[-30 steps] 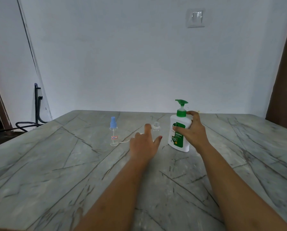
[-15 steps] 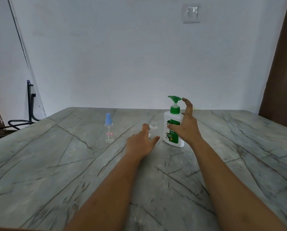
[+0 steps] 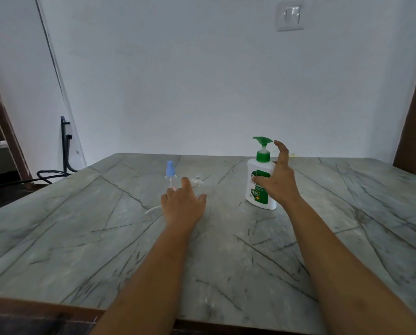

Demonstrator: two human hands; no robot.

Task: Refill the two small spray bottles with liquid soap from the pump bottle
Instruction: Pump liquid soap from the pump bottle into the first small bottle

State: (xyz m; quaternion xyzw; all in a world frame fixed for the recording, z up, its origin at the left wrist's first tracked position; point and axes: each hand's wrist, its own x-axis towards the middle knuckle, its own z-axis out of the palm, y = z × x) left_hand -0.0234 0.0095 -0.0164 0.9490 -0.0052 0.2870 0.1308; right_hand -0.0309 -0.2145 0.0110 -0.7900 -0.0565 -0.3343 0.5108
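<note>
Right hand [image 3: 280, 182] grip wide at pump bottle [image 3: 256, 197], left hand [image 3: 184, 206] grip wide by blue-capped spray bottle [image 3: 170, 169]

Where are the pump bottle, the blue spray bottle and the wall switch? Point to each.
pump bottle [image 3: 257, 199], head view, green label on its front.
blue spray bottle [image 3: 170, 168], head view, its blue cap.
wall switch [image 3: 290, 16], head view, middle of its plate.

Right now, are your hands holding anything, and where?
Nothing is gripped. The right hand only touches the white plastic pump bottle's body, fingers straight. The left hand is open before the small clear blue-capped spray bottle.
</note>
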